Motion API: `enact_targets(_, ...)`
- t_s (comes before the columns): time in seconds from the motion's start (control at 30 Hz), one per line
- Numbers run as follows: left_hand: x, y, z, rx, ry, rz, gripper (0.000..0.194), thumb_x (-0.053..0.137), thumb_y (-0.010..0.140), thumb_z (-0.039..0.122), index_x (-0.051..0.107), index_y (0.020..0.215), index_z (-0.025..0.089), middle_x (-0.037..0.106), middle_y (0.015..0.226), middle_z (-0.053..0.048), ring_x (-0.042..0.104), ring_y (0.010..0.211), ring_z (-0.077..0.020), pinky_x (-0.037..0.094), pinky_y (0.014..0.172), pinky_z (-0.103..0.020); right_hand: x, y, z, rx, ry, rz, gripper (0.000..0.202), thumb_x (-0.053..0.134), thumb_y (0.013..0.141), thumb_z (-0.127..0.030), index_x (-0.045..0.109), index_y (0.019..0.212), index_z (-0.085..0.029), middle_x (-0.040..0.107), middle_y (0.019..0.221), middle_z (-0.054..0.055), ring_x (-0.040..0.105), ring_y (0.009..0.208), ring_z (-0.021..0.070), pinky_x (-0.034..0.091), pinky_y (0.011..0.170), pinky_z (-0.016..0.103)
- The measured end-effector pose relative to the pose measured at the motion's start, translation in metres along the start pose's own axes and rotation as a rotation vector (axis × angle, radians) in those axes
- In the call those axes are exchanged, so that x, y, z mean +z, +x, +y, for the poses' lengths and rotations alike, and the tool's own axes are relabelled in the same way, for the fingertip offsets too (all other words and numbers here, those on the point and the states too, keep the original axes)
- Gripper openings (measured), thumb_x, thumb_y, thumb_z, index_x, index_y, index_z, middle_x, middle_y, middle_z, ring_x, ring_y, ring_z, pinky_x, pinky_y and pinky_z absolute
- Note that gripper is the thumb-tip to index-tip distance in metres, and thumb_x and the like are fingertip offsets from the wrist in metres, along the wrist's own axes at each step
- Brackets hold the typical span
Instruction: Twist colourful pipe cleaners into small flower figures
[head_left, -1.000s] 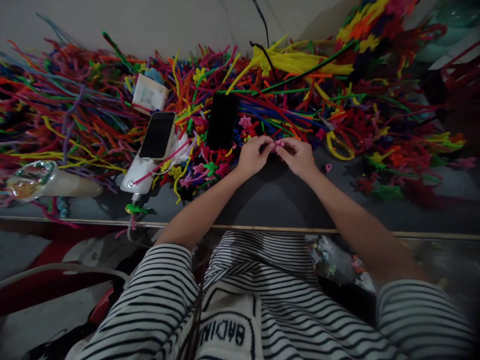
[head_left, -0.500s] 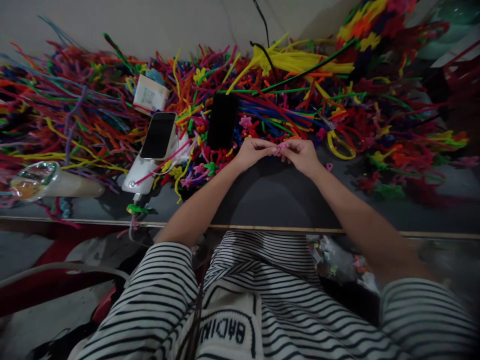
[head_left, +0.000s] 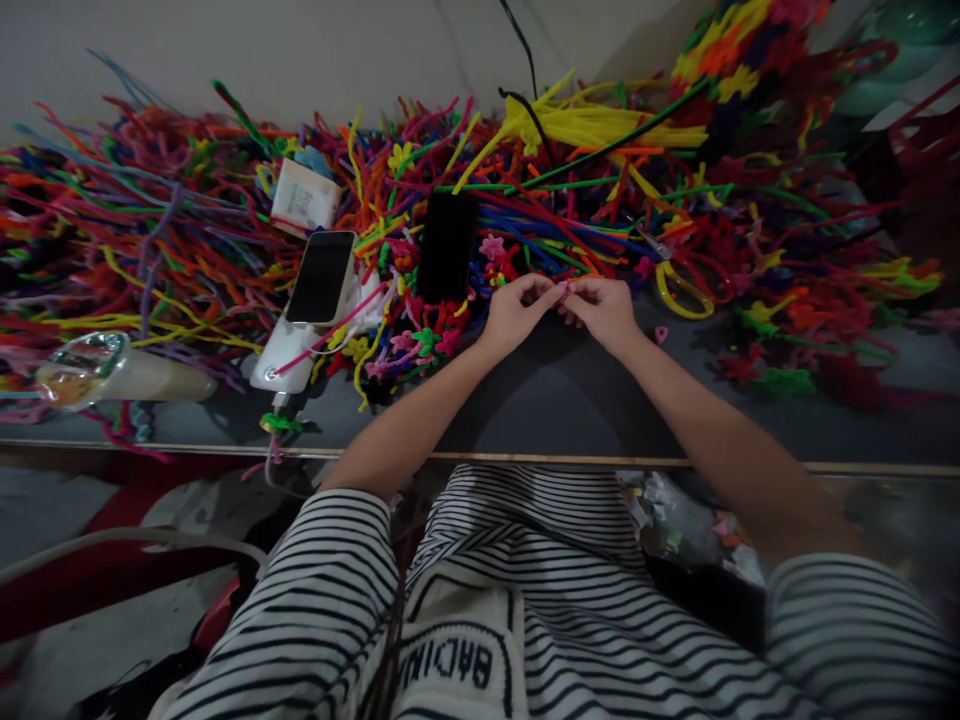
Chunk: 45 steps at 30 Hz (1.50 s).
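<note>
My left hand (head_left: 516, 315) and my right hand (head_left: 604, 310) meet above the dark table, fingertips pinched together. Between them is a small piece of pink pipe cleaner (head_left: 564, 286), mostly covered by the fingers, so its shape is hard to make out. A small pink loop (head_left: 661, 334) lies to the right of my right hand. Beyond it are scissors with yellow and orange handles (head_left: 684, 290). Pink, green and red pipe-cleaner flowers (head_left: 426, 343) lie left of my left hand, near a black phone (head_left: 448, 245).
Heaped colourful pipe cleaners (head_left: 172, 240) run along the back of the table (head_left: 540, 410). At left are a second phone (head_left: 322, 278), a white power bank (head_left: 282, 358) with a cable, a small white box (head_left: 304, 196) and a drink cup lying on its side (head_left: 124, 372).
My left fingers have shifted and bent more at the pink piece, which shows less now. My right hand stays nearly in place. The view has moved slightly.
</note>
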<state>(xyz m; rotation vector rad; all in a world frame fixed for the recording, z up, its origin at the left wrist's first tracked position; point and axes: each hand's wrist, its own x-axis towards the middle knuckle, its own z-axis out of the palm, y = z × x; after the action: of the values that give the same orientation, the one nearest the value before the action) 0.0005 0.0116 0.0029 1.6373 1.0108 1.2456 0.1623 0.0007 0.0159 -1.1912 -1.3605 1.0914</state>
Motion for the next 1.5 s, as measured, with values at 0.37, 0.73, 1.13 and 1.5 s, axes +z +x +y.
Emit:
enact_targets(0.37,-0.004,-0.001,-0.001,0.037,0.104,0.037,0.01,0.072,0.084,0.028,0.074,0.084,0.018,0.076,0.08,-0.003,0.067,0.073,-0.0123,0.051,0.069,-0.025,-0.002,0.002,0.006,0.012,0.061,-0.046,0.036,0.083,0.068,-0.052,0.072,0.079,-0.019,0.069,0.064,-0.001,0.057,0.046,0.0081,0.039,0.038,0.019)
enact_targets(0.73,-0.012,0.01,-0.016,-0.097,-0.17,-0.031,0.03,0.078,0.081,0.046,0.078,0.095,0.021,0.076,0.083,-0.004,0.065,0.068,-0.011,0.052,0.065,-0.025,-0.006,0.002,0.0,0.034,0.101,-0.082,0.035,0.082,0.07,-0.05,0.07,0.076,-0.018,0.067,0.062,0.0,0.05,0.042,0.006,0.032,0.037,0.021)
enact_targets(1.13,-0.016,0.008,-0.012,-0.13,-0.283,-0.143,0.033,0.088,0.067,0.044,0.082,0.089,0.02,0.079,0.086,-0.005,0.072,0.077,-0.0148,0.058,0.078,-0.03,-0.01,0.0,-0.005,0.015,0.147,-0.163,0.046,0.083,0.065,-0.061,0.071,0.07,-0.018,0.066,0.061,0.002,0.053,0.046,0.008,0.034,0.04,0.022)
enact_targets(1.5,-0.013,0.007,-0.014,-0.027,-0.107,-0.017,0.02,0.083,0.076,0.034,0.082,0.09,0.02,0.08,0.088,-0.005,0.073,0.083,-0.0168,0.056,0.086,-0.031,-0.02,-0.003,-0.028,-0.133,-0.396,-0.055,0.037,0.068,0.082,-0.06,0.071,0.074,-0.023,0.068,0.065,0.004,0.064,0.065,0.0207,0.052,0.064,0.036)
